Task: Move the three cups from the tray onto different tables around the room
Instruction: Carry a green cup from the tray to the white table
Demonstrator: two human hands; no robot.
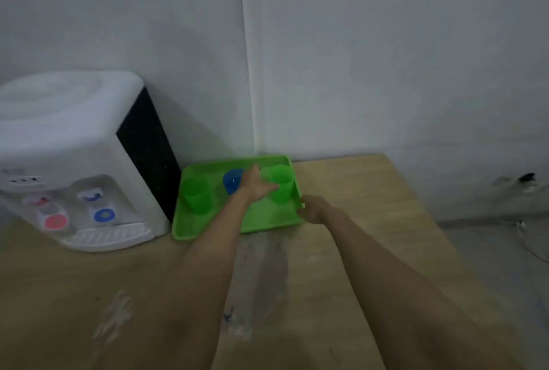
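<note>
A green tray (208,227) lies on the wooden table against the wall. Three cups stand on it: a green cup (196,194) at the left, a blue cup (231,181) in the middle and a green cup (280,182) at the right. My left hand (255,183) reaches over the tray between the blue cup and the right green cup, fingers spread and touching the right cup's side. My right hand (312,209) rests at the tray's right edge, fingers curled on the rim.
A white water dispenser (74,161) stands on the wooden table (356,221) just left of the tray. Grey walls meet in a corner behind the tray. The table's right edge drops to a grey floor with cables (525,230).
</note>
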